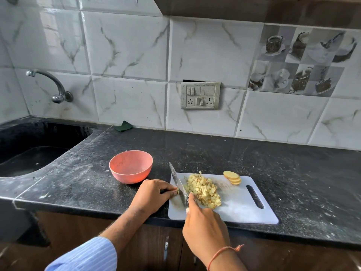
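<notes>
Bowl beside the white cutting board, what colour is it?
The bowl is salmon pink, plain with no pattern; the head view shows it best.

a home kitchen: tiled wall [127,55], sink [29,149], tap [48,83], granite counter [254,163]

The cutting board [244,208] is white plastic, smooth and matt. The knife [178,184] has a grey metal blade with a dull, mottled finish. The diced pieces [203,190] look pale and moist. The pink bowl [130,167] looks like matt plastic. The counter [273,163] is black speckled stone with a faint sheen, scuffed and dusty. The wall tiles [127,45] are glossy and marble-patterned. The tap [56,89] is shiny metal. The sleeve [88,255] is striped cloth.
</notes>
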Motion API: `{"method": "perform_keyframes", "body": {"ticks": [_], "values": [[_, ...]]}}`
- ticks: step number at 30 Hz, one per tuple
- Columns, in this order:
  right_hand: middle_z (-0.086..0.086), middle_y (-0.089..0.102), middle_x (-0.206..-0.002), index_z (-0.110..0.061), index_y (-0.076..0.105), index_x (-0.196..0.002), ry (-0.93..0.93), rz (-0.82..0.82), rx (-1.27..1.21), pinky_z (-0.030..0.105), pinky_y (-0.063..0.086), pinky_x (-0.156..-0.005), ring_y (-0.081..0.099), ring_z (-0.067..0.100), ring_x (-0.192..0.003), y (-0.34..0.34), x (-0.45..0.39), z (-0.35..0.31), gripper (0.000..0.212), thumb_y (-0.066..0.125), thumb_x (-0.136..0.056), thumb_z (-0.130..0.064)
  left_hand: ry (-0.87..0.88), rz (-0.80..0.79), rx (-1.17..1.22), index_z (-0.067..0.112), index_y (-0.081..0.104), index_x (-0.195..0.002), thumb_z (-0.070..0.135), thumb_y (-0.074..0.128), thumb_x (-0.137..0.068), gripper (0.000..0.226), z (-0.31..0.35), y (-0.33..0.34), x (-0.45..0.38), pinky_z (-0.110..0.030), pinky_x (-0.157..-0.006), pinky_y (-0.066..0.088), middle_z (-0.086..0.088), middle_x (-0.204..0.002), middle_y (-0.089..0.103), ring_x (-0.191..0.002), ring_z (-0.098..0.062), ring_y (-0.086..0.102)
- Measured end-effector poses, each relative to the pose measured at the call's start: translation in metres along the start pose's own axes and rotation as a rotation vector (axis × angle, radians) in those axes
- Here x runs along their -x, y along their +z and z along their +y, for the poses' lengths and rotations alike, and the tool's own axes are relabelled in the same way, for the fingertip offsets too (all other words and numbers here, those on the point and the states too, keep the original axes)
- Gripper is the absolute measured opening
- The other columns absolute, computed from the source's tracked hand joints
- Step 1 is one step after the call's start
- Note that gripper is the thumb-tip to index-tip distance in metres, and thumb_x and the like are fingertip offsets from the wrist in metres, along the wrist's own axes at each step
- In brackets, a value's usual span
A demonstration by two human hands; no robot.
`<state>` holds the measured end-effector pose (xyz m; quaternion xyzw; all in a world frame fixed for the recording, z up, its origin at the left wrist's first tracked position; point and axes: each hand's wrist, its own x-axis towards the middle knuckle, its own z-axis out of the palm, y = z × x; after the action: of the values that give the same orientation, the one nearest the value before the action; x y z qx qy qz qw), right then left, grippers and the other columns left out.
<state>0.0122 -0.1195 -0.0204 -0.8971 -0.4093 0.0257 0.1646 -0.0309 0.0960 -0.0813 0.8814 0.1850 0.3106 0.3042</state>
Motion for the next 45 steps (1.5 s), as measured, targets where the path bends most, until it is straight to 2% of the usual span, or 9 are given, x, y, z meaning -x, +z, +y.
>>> {"method": "perform_keyframes", "body": {"ticks": [7, 10, 16, 23, 26, 30, 35, 40, 45], "values": [[0.013, 0.068, -0.112, -0.023, 0.000, -0.168, 0.018, -0.082, 0.151, 0.039, 0.053, -0.075, 0.066, 0.029, -0.093, 0.002, -0.012, -0.008, 0.077, 0.041, -0.103, -0.013, 0.025, -0.008, -0.040, 0.034, 0.085, -0.104, 0.038, 0.086, -0.088, 0.016, -0.002, 0.000, 0.001, -0.016, -0.082, 0.056, 0.026, -0.098, 0.077, -0.090, 0.014, 0.069], [0.008, 0.069, -0.103, -0.026, -0.001, -0.167, -0.012, -0.054, 0.147, 0.038, 0.059, -0.073, 0.065, 0.022, -0.083, 0.004, 0.001, 0.009, 0.073, 0.041, -0.108, -0.021, 0.031, -0.002, -0.070, 0.035, 0.084, -0.105, 0.040, 0.084, -0.089, 0.017, -0.003, 0.001, 0.001, -0.015, -0.081, 0.056, 0.024, -0.099, 0.078, -0.089, 0.011, 0.069], [0.001, 0.072, -0.107, -0.028, 0.014, -0.168, 0.003, 0.034, 0.007, 0.032, 0.056, -0.077, 0.068, 0.018, -0.096, 0.000, 0.002, 0.015, 0.063, 0.039, -0.111, -0.031, 0.025, -0.003, -0.094, 0.033, 0.083, -0.111, 0.040, 0.082, -0.091, 0.022, 0.001, 0.001, 0.003, -0.007, -0.085, 0.051, 0.023, -0.106, 0.078, -0.094, 0.013, 0.069], [0.000, 0.073, -0.112, -0.029, 0.017, -0.167, -0.013, 0.090, -0.040, 0.036, 0.057, -0.082, 0.069, 0.021, -0.102, -0.009, 0.007, 0.008, 0.059, 0.035, -0.111, -0.034, -0.008, -0.016, -0.003, 0.030, 0.083, -0.112, 0.040, 0.082, -0.091, 0.022, 0.001, 0.000, 0.004, -0.019, -0.086, 0.058, 0.027, -0.104, 0.077, -0.095, 0.015, 0.069], [-0.001, 0.073, -0.112, -0.030, 0.017, -0.167, -0.003, 0.087, -0.057, 0.033, 0.055, -0.079, 0.069, 0.019, -0.100, -0.009, 0.008, 0.006, 0.058, 0.035, -0.111, -0.036, -0.055, -0.027, 0.046, 0.033, 0.084, -0.109, 0.040, 0.084, -0.089, 0.021, 0.001, -0.001, 0.002, -0.019, -0.089, 0.057, 0.030, -0.102, 0.076, -0.096, 0.015, 0.069], [-0.002, 0.072, -0.109, -0.030, 0.012, -0.168, 0.003, 0.070, -0.070, 0.033, 0.054, -0.078, 0.068, 0.018, -0.097, -0.006, 0.010, 0.005, 0.062, 0.035, -0.111, -0.036, -0.068, -0.048, 0.054, 0.037, 0.085, -0.101, 0.038, 0.087, -0.087, 0.015, 0.000, -0.002, -0.001, -0.018, -0.089, 0.057, 0.033, -0.096, 0.075, -0.094, 0.015, 0.069], [-0.002, 0.072, -0.114, -0.029, 0.012, -0.168, 0.007, 0.056, -0.066, 0.032, 0.055, -0.079, 0.068, 0.017, -0.099, -0.005, 0.008, 0.003, 0.062, 0.034, -0.111, -0.037, -0.041, -0.006, 0.061, 0.035, 0.086, -0.095, 0.031, 0.091, -0.083, 0.014, -0.006, 0.001, -0.002, -0.021, -0.086, 0.057, 0.024, -0.095, 0.075, -0.093, 0.004, 0.071], [0.002, 0.071, -0.112, -0.027, 0.009, -0.168, 0.013, 0.006, -0.027, 0.032, 0.047, -0.073, 0.067, 0.020, -0.102, -0.006, 0.009, -0.005, 0.063, 0.036, -0.111, -0.032, -0.033, 0.016, 0.050, 0.034, 0.086, -0.094, 0.029, 0.092, -0.082, 0.014, -0.006, 0.002, -0.002, -0.018, -0.084, 0.057, 0.027, -0.091, 0.076, -0.089, 0.008, 0.071], [0.009, 0.068, -0.116, -0.021, 0.007, -0.168, 0.063, -0.096, 0.045, 0.038, 0.054, -0.080, 0.066, 0.026, -0.105, 0.002, -0.007, -0.020, 0.070, 0.042, -0.106, -0.021, -0.043, 0.014, 0.007, 0.034, 0.086, -0.097, 0.033, 0.090, -0.083, 0.014, -0.006, 0.002, -0.002, -0.019, -0.082, 0.057, 0.026, -0.091, 0.076, -0.088, 0.009, 0.070]]}}
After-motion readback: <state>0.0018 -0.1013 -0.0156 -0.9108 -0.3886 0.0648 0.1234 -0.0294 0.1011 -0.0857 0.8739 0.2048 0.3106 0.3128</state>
